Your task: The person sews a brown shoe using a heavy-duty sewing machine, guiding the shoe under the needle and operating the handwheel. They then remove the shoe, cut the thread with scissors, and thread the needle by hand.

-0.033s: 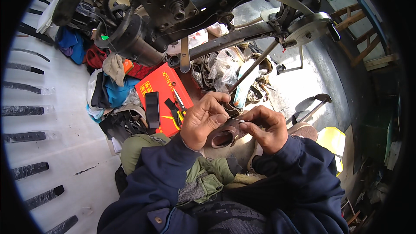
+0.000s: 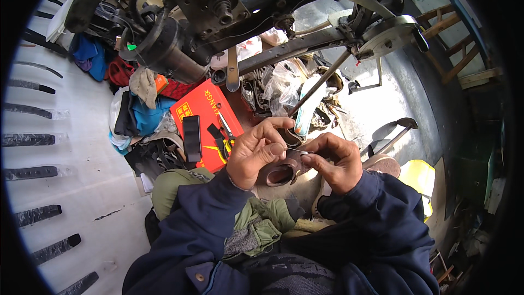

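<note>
My two hands are raised close together over my lap. A thin pale strand, like a thread [image 2: 296,149], spans the short gap between them. My left hand [image 2: 252,152] pinches one end with its thumb and a finger, while the index finger sticks out above. The other end, with a small white bit, sits between the thumb and curled fingers of my right hand [image 2: 339,163]. Whether a needle is there is too small to tell. Below the strand lies a brown shoe [image 2: 279,175], partly covered by my hands.
An old dark metal sewing machine [image 2: 224,13] spans the top. A red box [image 2: 215,104] at left bears a black strip [image 2: 192,139] and a yellow-handled tool [image 2: 225,153]. Plastic bags [image 2: 286,84] lie ahead; a yellow package [image 2: 417,180] is at right. Black straps [image 2: 30,140] line the far left.
My left index finger has stretched out slightly to the right, and the left fingertips have shifted a little. My right hand stays in place.
</note>
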Tool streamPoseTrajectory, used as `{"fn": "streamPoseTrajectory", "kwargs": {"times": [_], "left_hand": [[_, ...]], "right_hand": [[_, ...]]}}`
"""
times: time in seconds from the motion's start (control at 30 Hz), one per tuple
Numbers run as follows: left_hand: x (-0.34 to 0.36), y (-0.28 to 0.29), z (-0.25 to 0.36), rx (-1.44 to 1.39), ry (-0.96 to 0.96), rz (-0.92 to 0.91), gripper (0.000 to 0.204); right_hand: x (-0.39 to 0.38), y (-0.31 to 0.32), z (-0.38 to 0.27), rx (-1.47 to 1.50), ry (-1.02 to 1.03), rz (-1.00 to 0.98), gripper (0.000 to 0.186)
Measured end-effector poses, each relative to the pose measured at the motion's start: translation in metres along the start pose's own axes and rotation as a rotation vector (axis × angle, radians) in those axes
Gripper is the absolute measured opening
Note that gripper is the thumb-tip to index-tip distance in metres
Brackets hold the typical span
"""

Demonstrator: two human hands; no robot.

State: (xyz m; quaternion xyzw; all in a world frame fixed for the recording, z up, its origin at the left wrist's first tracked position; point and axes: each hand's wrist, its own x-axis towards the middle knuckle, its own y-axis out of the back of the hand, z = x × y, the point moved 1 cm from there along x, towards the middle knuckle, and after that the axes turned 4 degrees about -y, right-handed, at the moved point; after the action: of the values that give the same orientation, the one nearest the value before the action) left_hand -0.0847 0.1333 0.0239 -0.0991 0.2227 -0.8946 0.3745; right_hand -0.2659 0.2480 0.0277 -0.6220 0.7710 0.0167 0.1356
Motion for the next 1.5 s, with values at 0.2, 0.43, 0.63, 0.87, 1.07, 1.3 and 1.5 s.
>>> {"fn": "streamPoseTrajectory", "kwargs": {"times": [0.2,0.43,0.63,0.87,1.07,1.3,1.5], "left_hand": [[-0.006,-0.005,-0.003,-0.496,0.193,-0.179,0.015],[-0.009,-0.011,-0.006,-0.227,0.220,-0.098,0.016],[-0.008,-0.010,-0.004,-0.158,0.133,-0.127,0.015],[-0.010,-0.013,0.000,-0.039,0.181,-0.103,0.015],[-0.009,-0.015,0.000,0.251,0.137,-0.100,0.030],[-0.011,-0.019,-0.003,0.354,0.095,-0.011,0.019],[-0.013,-0.012,-0.009,0.526,-0.027,-0.028,0.013]], "right_hand": [[-0.002,0.002,-0.002,-0.072,-0.024,-0.053,0.010],[-0.001,-0.001,-0.002,-0.055,-0.047,-0.059,0.007],[-0.001,-0.002,-0.007,-0.315,0.054,-0.053,0.011],[-0.001,-0.003,-0.009,-0.250,0.095,-0.002,0.007],[-0.001,-0.001,-0.002,-0.023,0.041,0.025,0.006],[-0.002,0.000,-0.003,0.150,-0.041,-0.007,0.007],[0.001,0.002,-0.003,0.149,-0.083,-0.071,0.005]]}}
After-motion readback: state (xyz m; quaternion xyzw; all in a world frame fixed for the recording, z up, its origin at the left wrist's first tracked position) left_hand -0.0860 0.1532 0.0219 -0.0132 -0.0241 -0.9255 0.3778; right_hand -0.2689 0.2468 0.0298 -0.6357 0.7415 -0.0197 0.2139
